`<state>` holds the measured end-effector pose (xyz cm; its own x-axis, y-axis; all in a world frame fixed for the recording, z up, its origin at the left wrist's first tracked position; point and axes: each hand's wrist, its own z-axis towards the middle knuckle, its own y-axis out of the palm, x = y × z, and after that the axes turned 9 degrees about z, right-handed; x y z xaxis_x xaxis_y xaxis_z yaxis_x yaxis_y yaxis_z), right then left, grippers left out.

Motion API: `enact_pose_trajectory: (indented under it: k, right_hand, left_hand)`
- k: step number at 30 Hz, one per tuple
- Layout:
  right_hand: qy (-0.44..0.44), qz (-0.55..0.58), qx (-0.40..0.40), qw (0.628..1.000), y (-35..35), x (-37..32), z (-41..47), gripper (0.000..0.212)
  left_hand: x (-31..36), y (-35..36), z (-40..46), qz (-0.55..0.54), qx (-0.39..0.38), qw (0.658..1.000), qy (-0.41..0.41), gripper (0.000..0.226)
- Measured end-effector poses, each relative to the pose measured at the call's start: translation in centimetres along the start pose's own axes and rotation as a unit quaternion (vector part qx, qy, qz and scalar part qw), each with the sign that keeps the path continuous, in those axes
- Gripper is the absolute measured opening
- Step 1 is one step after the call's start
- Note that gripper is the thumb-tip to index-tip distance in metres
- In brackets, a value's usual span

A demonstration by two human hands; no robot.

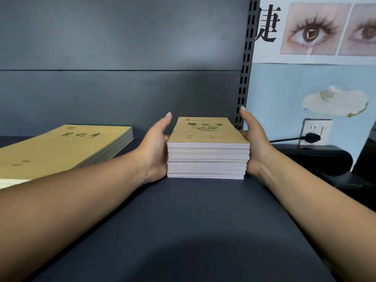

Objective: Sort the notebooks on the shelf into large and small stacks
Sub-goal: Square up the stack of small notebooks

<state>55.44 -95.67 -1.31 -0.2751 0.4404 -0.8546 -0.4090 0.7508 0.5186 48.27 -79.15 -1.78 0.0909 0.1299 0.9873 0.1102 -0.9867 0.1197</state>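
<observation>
A stack of several small tan notebooks (207,151) with green print stands in the middle of the dark shelf (193,220). My left hand (155,147) lies flat against the stack's left side, fingers straight and pointing away from me. On the right side, my right hand (254,143) presses the stack the same way, fingers straight. A lower stack of several large tan notebooks (61,149) lies at the left of the shelf, apart from both hands.
The grey back panel (122,78) closes the shelf behind. A slotted upright post (246,64) stands at the right rear. Beyond it are a blue wall with a poster (317,29), a socket with a black plug (311,137) and dark objects (317,159).
</observation>
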Motion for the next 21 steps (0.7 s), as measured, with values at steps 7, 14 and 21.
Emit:
enact_pose_trajectory:
  k: [7, 14, 21]
  right_hand:
    - [-0.006, -0.01, 0.034, 0.999, 0.8, 0.2, -1.7, 0.063]
    - [0.001, -0.07, 0.017, 0.997, 0.7, 0.4, -4.6, 0.048]
    - [-0.017, -0.061, 0.058, 0.996, 1.5, 1.0, -4.9, 0.034]
  left_hand:
    - [0.5, 0.7, -1.9, 0.012, -0.007, 1.0, -0.003, 0.083]
    - [0.2, -1.2, -5.8, 0.212, -0.038, 0.976, -0.035, 0.084]
    - [0.4, -0.2, -6.8, 0.22, -0.042, 0.974, -0.035, 0.086]
